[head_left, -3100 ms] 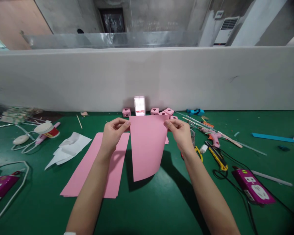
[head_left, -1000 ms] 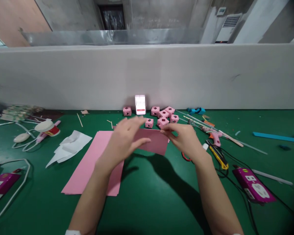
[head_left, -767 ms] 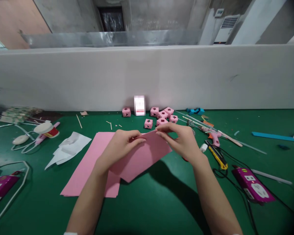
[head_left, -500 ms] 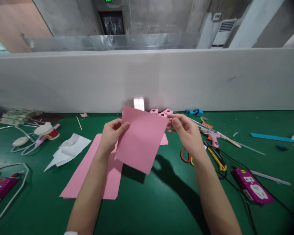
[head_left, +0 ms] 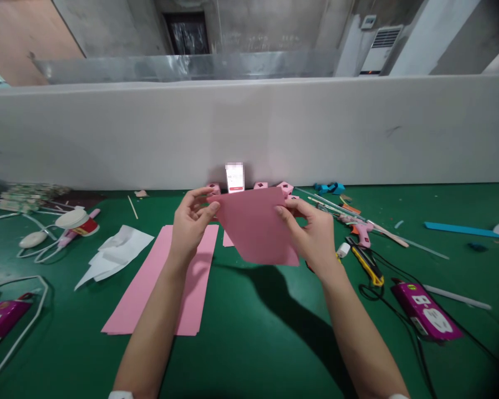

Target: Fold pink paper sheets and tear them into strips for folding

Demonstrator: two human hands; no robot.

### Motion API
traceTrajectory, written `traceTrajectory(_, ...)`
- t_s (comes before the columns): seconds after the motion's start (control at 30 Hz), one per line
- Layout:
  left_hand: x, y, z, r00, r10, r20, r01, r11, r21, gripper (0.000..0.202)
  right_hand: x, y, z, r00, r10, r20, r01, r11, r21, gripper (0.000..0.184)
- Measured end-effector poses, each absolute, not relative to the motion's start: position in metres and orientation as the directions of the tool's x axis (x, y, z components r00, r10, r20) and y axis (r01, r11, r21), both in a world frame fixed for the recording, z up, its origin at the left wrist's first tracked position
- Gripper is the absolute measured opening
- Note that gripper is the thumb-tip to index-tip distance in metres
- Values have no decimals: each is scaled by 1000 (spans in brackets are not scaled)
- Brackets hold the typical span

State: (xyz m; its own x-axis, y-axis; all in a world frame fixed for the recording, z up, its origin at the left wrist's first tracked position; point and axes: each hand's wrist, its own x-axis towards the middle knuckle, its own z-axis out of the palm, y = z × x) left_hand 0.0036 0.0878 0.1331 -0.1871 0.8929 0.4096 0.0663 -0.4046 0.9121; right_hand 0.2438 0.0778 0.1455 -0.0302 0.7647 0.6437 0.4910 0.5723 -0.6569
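Observation:
A sheet of pink paper (head_left: 255, 227) is held up above the table between my two hands. My left hand (head_left: 191, 224) pinches its upper left corner between thumb and fingers. On the other side, my right hand (head_left: 311, 233) grips the upper right edge, thumb toward me. The sheet tilts away and hides part of what lies behind it. Below my left forearm rests a stack of larger pink paper (head_left: 191, 299). Several small folded pink paper pieces (head_left: 284, 189) stand along the wall, around a lit phone (head_left: 235, 178).
On the right lie a pink glue gun (head_left: 362, 231), a yellow utility knife (head_left: 368, 266), a purple power strip (head_left: 428, 310) with black cable and a blue strip (head_left: 461, 229). Crumpled white paper (head_left: 118, 252) and a lidded paper cup (head_left: 78, 221) are on the left. A white partition (head_left: 149, 133) closes off the back.
My right hand has moved slightly left and down and now grips the sheet's edge. The sheet has turned, its top edge now nearly level and its lower part tipped away.

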Motion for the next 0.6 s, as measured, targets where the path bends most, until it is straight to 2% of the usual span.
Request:
traceTrajectory(0.13,14,64,151,-110,844,524,307,-473,826,25,243,66,153,-180,614,768,596,689,-412,18)
traceTrajectory(0.23,25,49,159,-13,874,485,289,-461,839,18,241,59,157,-265,565,781,608,727,-319,19)
traceTrajectory(0.3,33,43,159,-1,893,450,233,-437,868,17,238,56,157,-321,547,773,594,752,-285,20)
traceTrajectory(0.4,42,40,155,-70,903,424,193,-405,894,14,235,54,157,-367,521,770,553,788,-270,26)
traceTrajectory(0.6,49,39,149,-207,892,401,126,-382,915,14,230,53,153,-326,493,806,543,796,-267,32)
